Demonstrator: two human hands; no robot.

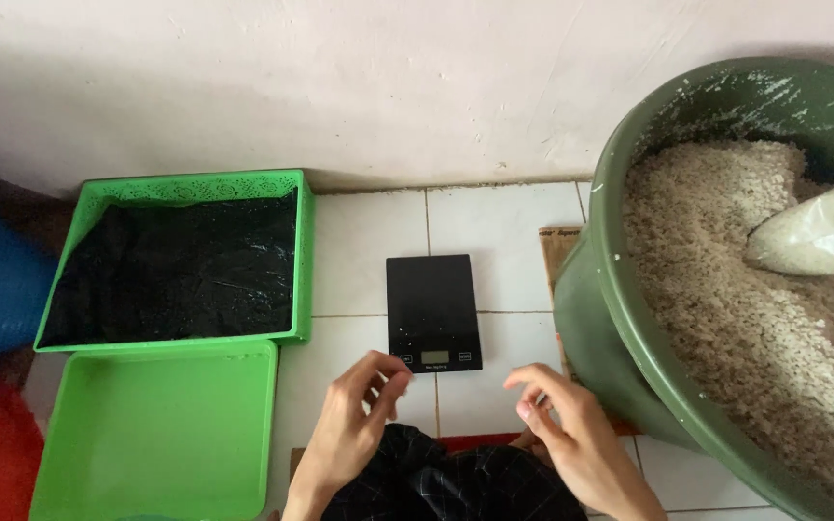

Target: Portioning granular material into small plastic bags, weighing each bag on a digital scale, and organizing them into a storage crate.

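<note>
A flat black rectangular digital kitchen scale [433, 311] lies on the white tiled floor [369, 246] near the middle of the view, its small display at the near edge. Both bare hands hover just below it. The left hand [354, 425], at about seven o'clock from the scale, has its fingers [386, 381] curled loosely inward, tips close together and holding nothing, the nearest tip just beside the scale's lower left corner. The right hand [571, 429], at about five o'clock from the scale, has its fingers [533, 381] bent and slightly spread, also empty. Between the wrists, at six o'clock, sits dark checked cloth [446, 482].

At three o'clock from the scale stands a large round dark green plastic tub [610, 318] filled with pale grain [726, 309]; a clear bag of white grain [818, 236] rests on the heap. At nine o'clock is a bright green plastic basket lined with black plastic sheet [180, 265], and at eight o'clock, touching it, an empty bright green plastic tray [161, 429].
</note>
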